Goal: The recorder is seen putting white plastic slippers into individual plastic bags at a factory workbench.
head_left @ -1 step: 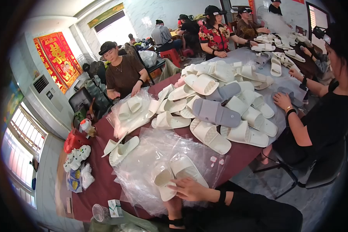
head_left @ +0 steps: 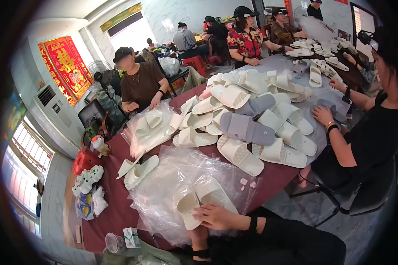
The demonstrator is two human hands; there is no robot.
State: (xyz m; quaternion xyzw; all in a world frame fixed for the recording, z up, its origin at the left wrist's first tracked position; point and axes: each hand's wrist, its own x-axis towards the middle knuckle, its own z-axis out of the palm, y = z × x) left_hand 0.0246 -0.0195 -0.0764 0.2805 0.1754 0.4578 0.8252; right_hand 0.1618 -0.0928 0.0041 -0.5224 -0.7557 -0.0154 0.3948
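Two white slippers lie side by side on clear plastic bags (head_left: 159, 203) at the near edge of the table. On the heel end of the left slipper (head_left: 187, 207), the bent fingers of my right hand (head_left: 216, 217) grip its edge. My left hand (head_left: 199, 234) is at the same heel from below; its fingers are hidden by the slipper and my right hand. The right slipper (head_left: 219, 194) lies partly behind my right hand, with its strap toward the far side. Clear plastic surrounds the pair.
A heap of white slippers (head_left: 236, 95) with some grey slippers (head_left: 247, 129) covers the table's middle. Another white pair (head_left: 141, 172) lies left of the bags. A plastic cup (head_left: 115, 243) and small box (head_left: 132, 238) stand near left. Co-workers sit around the table.
My right hand's fingers have drawn in slightly over the slipper's heel. The slippers stay in place. The co-worker in brown at the far left has turned their head a little.
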